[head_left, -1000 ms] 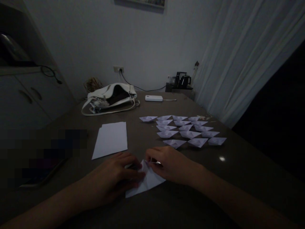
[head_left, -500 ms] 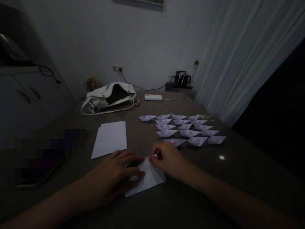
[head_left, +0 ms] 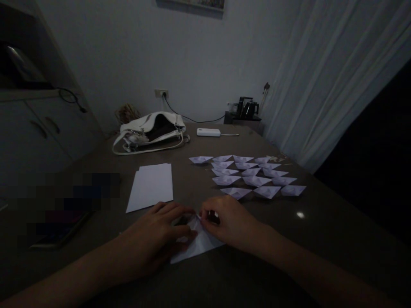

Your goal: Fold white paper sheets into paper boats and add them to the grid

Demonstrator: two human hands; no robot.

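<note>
A partly folded white paper [head_left: 201,244] lies on the dark table [head_left: 321,239] in front of me. My left hand [head_left: 157,235] rests flat on its left part, fingers stretched out and pressing it down. My right hand [head_left: 229,222] pinches the paper's upper corner with curled fingers. Several finished white paper boats [head_left: 250,175] stand in rows just beyond my right hand. A small stack of blank white sheets [head_left: 150,192] lies beyond my left hand.
A white handbag [head_left: 150,130] and a white power bank [head_left: 208,132] with a cable sit at the table's far side. A dark kettle [head_left: 245,108] stands by the wall. White curtains [head_left: 327,77] hang on the right; cabinets [head_left: 35,128] are on the left.
My right hand slid up along the paper's edge, then came back to pinch its top corner. My left hand stayed pressed on the paper.
</note>
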